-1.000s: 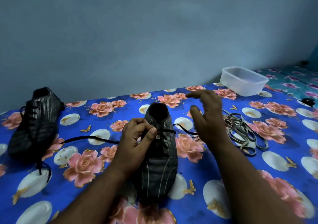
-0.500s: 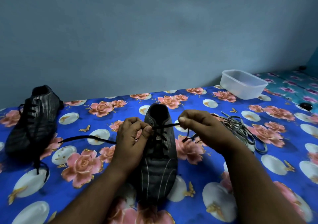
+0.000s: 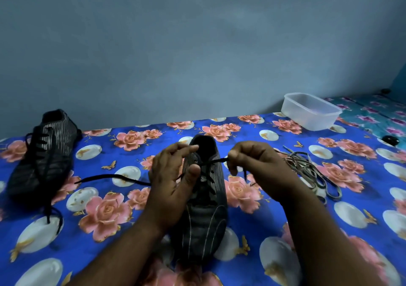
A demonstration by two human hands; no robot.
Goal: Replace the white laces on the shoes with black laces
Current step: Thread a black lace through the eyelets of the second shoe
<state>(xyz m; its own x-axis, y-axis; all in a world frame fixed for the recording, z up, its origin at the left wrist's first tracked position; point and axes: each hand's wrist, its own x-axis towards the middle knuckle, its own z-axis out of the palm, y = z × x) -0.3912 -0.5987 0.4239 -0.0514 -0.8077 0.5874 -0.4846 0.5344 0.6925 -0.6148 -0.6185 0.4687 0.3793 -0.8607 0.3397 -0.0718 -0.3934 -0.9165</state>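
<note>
Right hand (image 3: 257, 167) pinches black lace (image 3: 216, 161); left hand (image 3: 173, 176) spread on shoe (image 3: 205, 198)

A small pale label sits on the tongue of the middle shoe (image 3: 203, 198), beside the left hand's thumb. Its letters are too blurred to read. No other writing shows.

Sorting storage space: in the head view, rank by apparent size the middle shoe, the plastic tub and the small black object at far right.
1. middle shoe, though it lies nearest the camera
2. plastic tub
3. small black object
</note>
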